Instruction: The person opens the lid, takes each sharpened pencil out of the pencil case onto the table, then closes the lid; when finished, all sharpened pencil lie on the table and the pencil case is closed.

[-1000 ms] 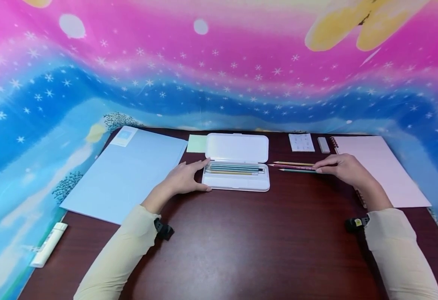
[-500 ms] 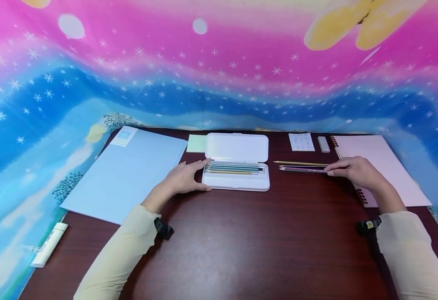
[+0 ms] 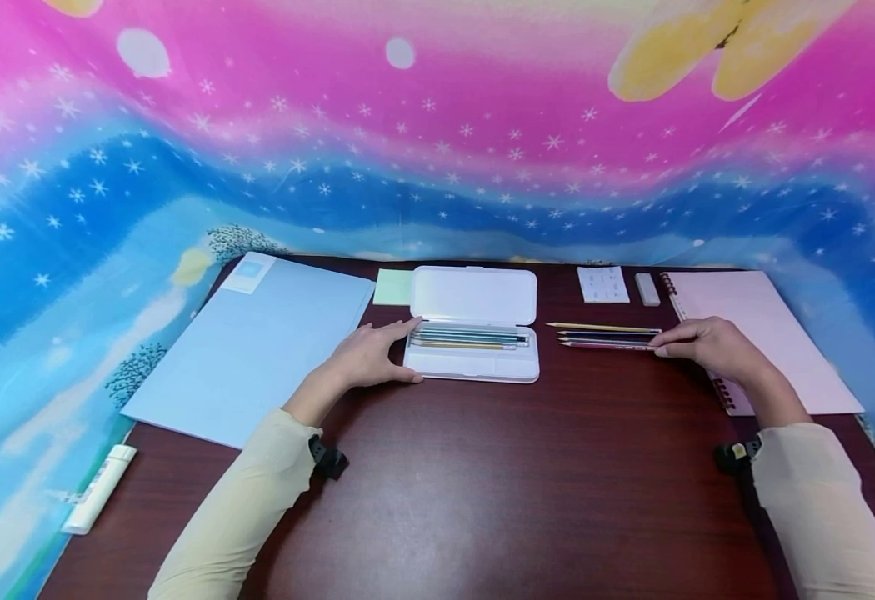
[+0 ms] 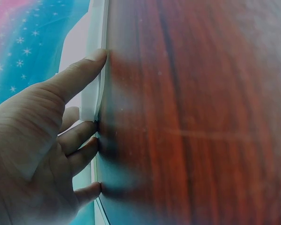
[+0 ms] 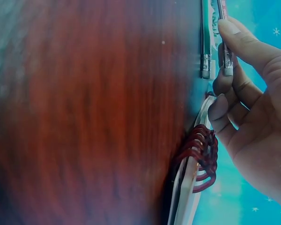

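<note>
A white pencil case [image 3: 475, 376] lies open on the table, with several pencils [image 3: 467, 337] in the back part of its tray. My left hand [image 3: 358, 354] holds its left end, thumb at the near edge and index finger by the hinge. In the left wrist view that thumb presses on the case's rim [image 4: 102, 79]. To the right, my right hand [image 3: 715, 342] pinches a reddish pencil [image 5: 227, 65] near its eraser end between thumb and fingers. Just beyond lie a dark pencil [image 3: 610, 333] and a yellow pencil [image 3: 595, 326], roughly parallel to it.
A pink spiral notebook [image 3: 767, 333] lies under and beside the right forearm. Behind the pencils are an eraser [image 3: 647, 289] and a small white paper [image 3: 602, 285]. Green sticky notes [image 3: 392, 287] touch the case lid. At left are a blue folder [image 3: 272, 342] and a white tube [image 3: 98, 490].
My right hand has moved right, away from the case. The yellow pencil is now out of its grip, and the reddish pencil has shifted to the near side of the others. The left hand stays.
</note>
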`<act>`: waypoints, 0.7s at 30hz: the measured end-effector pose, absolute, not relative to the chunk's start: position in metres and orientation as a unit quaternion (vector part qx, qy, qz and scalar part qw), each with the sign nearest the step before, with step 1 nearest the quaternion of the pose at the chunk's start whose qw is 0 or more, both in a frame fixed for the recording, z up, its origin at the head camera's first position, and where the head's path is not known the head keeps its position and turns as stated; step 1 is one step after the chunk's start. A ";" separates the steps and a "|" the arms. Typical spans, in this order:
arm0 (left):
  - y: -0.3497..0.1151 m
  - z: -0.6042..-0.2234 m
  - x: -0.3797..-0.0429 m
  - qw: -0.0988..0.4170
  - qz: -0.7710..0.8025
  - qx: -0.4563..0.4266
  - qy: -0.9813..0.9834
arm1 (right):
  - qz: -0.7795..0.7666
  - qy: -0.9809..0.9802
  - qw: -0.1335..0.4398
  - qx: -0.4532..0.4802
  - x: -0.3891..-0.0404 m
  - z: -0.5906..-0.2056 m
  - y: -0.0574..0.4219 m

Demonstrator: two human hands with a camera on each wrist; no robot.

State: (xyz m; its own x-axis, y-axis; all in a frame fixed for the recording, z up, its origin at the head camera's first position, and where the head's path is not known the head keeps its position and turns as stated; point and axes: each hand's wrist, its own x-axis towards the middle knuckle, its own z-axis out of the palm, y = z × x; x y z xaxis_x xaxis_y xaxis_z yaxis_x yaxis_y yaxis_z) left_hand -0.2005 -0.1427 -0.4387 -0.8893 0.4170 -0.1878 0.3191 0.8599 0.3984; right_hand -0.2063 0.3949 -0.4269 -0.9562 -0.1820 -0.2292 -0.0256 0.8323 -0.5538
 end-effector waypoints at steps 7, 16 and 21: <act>-0.142 -0.441 -0.201 0.137 0.180 0.193 0.955 | -0.274 0.950 0.143 -0.052 -0.208 -0.429 0.394; -0.142 -0.440 -0.202 0.137 0.181 0.190 0.955 | -0.226 0.965 0.103 -0.082 -0.213 -0.431 0.391; -0.142 -0.439 -0.202 0.136 0.179 0.191 0.955 | -0.203 0.971 0.081 -0.095 -0.217 -0.433 0.388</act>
